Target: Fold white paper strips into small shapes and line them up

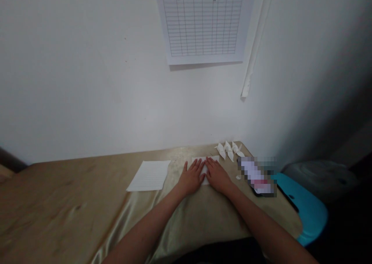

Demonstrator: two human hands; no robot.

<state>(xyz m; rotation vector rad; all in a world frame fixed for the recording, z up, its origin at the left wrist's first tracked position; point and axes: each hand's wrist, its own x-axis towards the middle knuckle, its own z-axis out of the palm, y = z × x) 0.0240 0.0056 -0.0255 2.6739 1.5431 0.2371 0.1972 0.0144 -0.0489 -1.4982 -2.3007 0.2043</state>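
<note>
My left hand (191, 176) and my right hand (217, 174) lie flat side by side on a white sheet of paper (200, 160) on the table, fingers stretched out and pointing at the wall. Most of that sheet is hidden under the hands. A lined white sheet (149, 175) lies to the left of my left hand, apart from it. Three small folded white paper figures (229, 150) stand in a row just beyond and to the right of my right hand.
The table (72, 194) wears a shiny beige cloth and meets a white wall. A blurred-out flat object (257, 175) lies at the right, a small paper scrap (238, 177) beside it. A turquoise stool (305, 210) stands past the right edge. A printed table chart (202, 22) hangs above.
</note>
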